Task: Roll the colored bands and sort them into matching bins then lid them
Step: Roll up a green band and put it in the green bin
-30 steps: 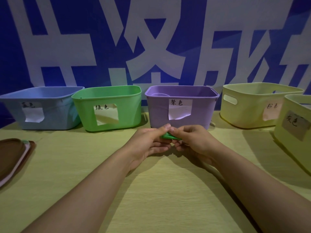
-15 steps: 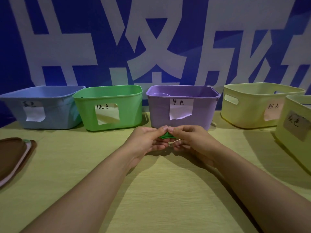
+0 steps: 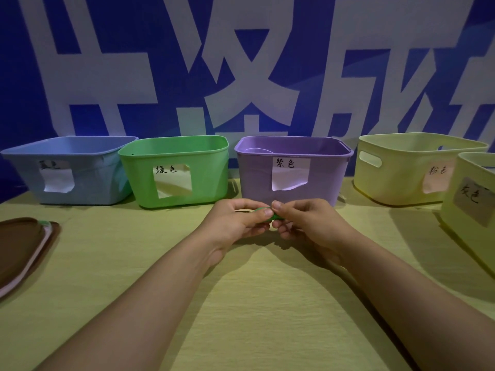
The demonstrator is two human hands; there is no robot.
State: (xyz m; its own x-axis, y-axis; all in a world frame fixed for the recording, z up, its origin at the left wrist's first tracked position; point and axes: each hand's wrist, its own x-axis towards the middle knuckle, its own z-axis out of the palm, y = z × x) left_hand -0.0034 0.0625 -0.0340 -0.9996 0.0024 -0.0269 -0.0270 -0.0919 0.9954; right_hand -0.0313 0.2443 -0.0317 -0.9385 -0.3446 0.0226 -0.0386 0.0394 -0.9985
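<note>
Pinching green band (image 3: pixel 273 216), both hands' fingers (image 3: pixel 263 213), before bin (image 3: pixel 294 178) labelled 紫色.

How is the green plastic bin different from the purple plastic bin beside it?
The green plastic bin has a cut-out window in its front wall, with its label showing there; the purple plastic bin has a white paper label hanging on its solid front. Both stand upright, without lids, on the table.
</note>
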